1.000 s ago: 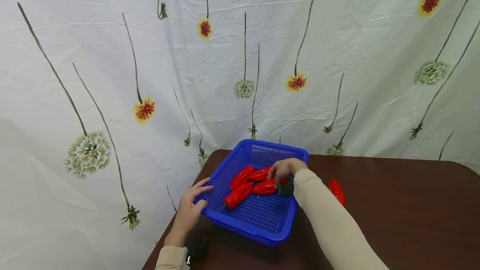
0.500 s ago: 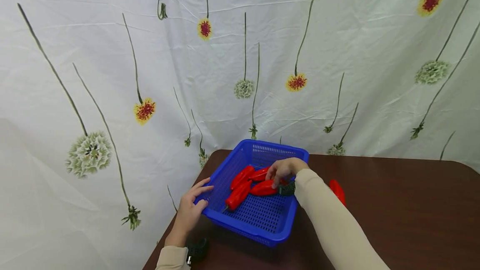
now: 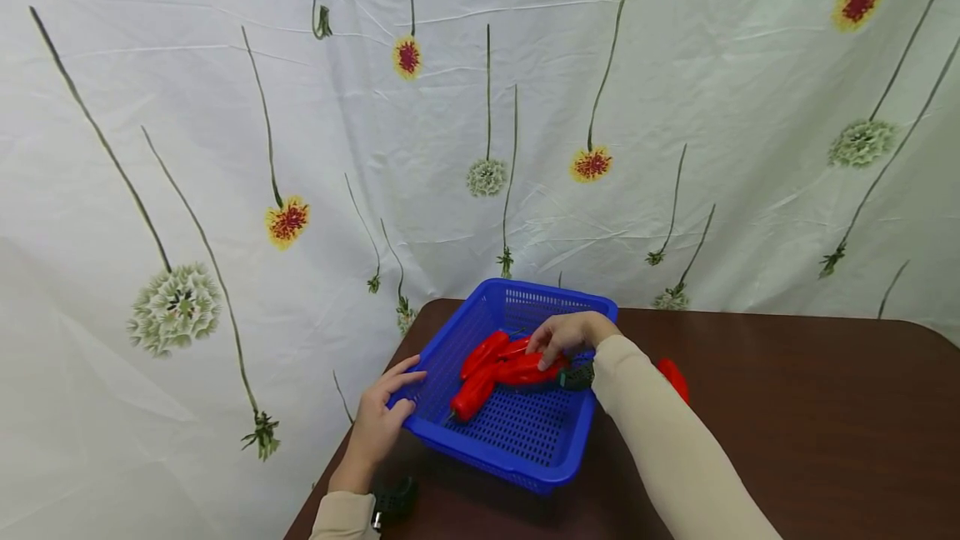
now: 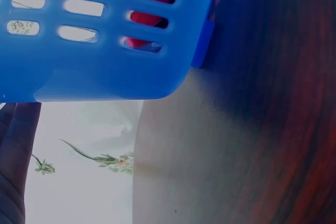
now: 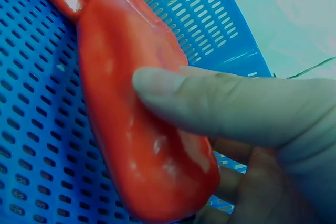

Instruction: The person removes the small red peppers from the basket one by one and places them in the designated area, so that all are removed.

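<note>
My right hand point(image 3: 562, 336) is inside the blue plastic basket point(image 3: 517, 465), holding a red pepper point(image 3: 525, 367). Seen from the right wrist, the thumb presses on the near side of this glossy pepper point(image 5: 131, 108), with the other fingers behind it. Another red pepper point(image 3: 475, 394) lies to its left in the basket, and one more pepper point(image 3: 483, 352) rests farther back. My left hand point(image 3: 378, 419) grips the left rim of the basket. In the left wrist view, the fingers point(image 4: 21, 135) meet the rim beside the slotted basket wall point(image 4: 105, 72).
On the dark brown table point(image 3: 810, 415), another red pepper point(image 3: 672, 377) lies right of the basket, partly hidden behind the right sleeve point(image 3: 667, 432). A white flower-patterned cloth point(image 3: 450, 107) hangs along the table's back and left edges.
My right hand has closed on a pepper and raised it slightly, so it now overlaps the neighbouring peppers. The left hand and the basket have stayed in place.
</note>
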A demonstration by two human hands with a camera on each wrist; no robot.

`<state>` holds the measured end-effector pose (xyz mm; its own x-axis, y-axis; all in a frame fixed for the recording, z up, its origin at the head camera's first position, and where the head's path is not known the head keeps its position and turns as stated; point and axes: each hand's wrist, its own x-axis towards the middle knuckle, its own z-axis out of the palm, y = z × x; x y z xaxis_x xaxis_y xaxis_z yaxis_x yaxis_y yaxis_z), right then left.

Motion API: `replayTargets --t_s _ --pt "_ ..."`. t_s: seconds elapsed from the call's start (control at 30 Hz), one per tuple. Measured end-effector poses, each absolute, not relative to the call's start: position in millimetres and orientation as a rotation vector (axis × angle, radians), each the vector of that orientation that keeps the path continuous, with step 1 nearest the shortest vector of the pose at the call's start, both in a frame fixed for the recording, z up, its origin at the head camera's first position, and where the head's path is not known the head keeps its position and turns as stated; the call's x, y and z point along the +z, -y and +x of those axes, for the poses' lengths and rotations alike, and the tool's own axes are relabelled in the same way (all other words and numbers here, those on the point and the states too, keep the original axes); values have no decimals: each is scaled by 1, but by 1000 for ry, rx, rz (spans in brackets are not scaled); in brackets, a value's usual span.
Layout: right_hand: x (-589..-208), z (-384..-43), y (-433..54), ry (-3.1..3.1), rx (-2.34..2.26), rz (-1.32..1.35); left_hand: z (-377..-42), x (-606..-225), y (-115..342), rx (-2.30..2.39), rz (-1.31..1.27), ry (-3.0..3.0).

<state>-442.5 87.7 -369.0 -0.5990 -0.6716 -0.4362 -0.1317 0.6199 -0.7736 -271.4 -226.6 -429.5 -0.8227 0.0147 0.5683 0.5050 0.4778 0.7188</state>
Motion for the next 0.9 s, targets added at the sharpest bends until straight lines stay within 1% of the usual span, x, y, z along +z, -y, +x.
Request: replayTargets --t_s 0.23,0.57,0.9 --pt "-361 -437 -87 -2078 -1012 -634 -274 -432 227 -1313 -423 2244" --pt "-345 -433 -89 -2117 -1032 -732 -275 -432 228 -1293 -430 2244" --pt "-326 -432 -102 -2089 -1100 -785 -273 -430 226 -1300 -414 2252"
